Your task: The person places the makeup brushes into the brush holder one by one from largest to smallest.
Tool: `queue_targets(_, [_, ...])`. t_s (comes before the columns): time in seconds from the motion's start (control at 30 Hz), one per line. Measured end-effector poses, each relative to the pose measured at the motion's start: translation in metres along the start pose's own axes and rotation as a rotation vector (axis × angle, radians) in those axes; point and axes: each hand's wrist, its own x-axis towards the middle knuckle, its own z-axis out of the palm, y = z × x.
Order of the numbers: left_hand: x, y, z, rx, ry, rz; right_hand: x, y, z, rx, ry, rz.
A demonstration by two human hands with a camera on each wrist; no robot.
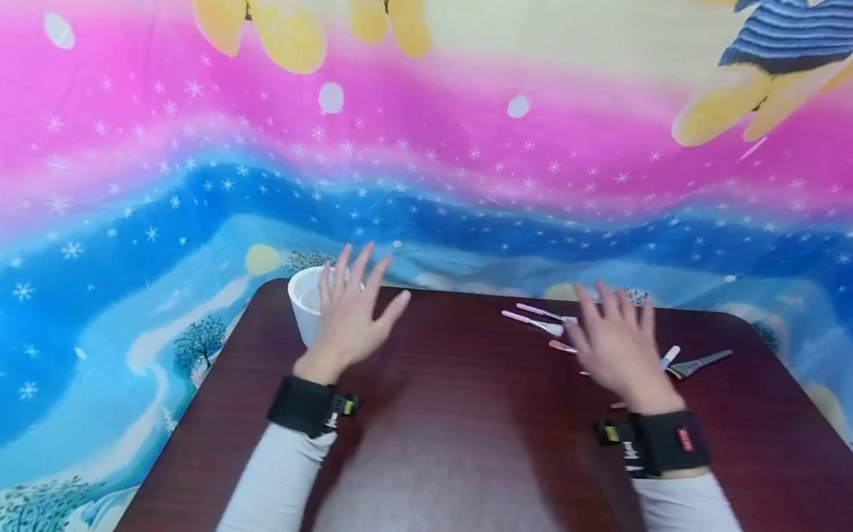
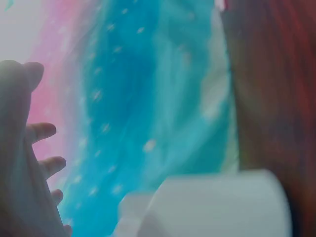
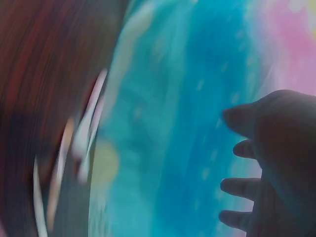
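Observation:
My left hand (image 1: 353, 319) is raised with spread fingers in front of a white cup-shaped container (image 1: 305, 311) and partly hides it. In the left wrist view the container (image 2: 222, 207) shows at the bottom, apart from the fingers. Over the right side of the table my right hand (image 1: 621, 348) also has its fingers spread and holds nothing. It overlaps a group of thin brushes in the head view; a pink-handled brush (image 1: 531, 321) sticks out to its left. Several brushes (image 3: 89, 116) lie blurred on the wood in the right wrist view.
A dark reddish-brown table (image 1: 443, 434) spans the front. To the right of the right hand lie a pair of scissors (image 1: 700, 364) and a short white stick (image 1: 670, 357). Behind the table's far edge hangs a colourful printed cloth (image 1: 435, 158).

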Motion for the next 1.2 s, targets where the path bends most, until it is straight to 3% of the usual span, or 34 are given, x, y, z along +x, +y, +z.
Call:
queue_targets(0.1, [0.002,-0.026,-0.025,-0.034,0.027,-0.018,-0.009,0.043,-0.006,-0.057,-0.041,0.009])
queue_targets(0.23, [0.003,-0.066,-0.045,-0.150,0.027,-0.125,-0.018,0.104,-0.002,-0.103,-0.119,0.022])
queue_targets(0.33, [0.003,-0.093,-0.045,-0.305,-0.014,-0.266,-0.025,0.141,0.007,-0.089,-0.197,0.039])
queue_targets(0.47, [0.004,-0.116,-0.034,-0.527,-0.133,-0.477,-0.037,0.172,0.021,-0.028,-0.324,0.095])
queue_targets(0.6, [0.004,-0.123,-0.022,-0.692,-0.228,-0.632,-0.040,0.182,0.033,0.005,-0.378,0.119])
queue_targets(0.77, [0.001,-0.119,-0.013,-0.786,-0.264,-0.676,-0.039,0.184,0.040,-0.020,-0.383,0.077])
queue_targets(1.2, [0.000,-0.111,0.004,-0.828,-0.170,-0.742,-0.053,0.194,0.030,0.048,-0.399,0.098])
